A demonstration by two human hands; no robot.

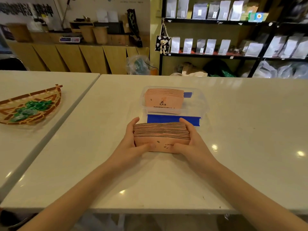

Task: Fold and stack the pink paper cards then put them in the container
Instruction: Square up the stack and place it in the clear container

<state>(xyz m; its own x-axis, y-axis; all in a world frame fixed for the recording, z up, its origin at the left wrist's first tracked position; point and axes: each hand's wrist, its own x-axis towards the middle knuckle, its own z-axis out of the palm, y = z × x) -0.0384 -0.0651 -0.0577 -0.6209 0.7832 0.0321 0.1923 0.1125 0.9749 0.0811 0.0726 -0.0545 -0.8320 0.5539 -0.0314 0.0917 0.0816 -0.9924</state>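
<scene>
On the white table (233, 114), left hand (133, 144) and right hand (191, 144) clamped on pink card stack (161, 135), forearms converging.

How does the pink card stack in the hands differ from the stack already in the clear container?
The held stack is gripped at its ends by the left hand and right hand, over the table; the container stack sits untouched inside the clear container. The held stack is nearer the camera. Both are pink printed cards.

Upright pink card stack (162, 136) before part-filled clear container (202, 104)
</scene>
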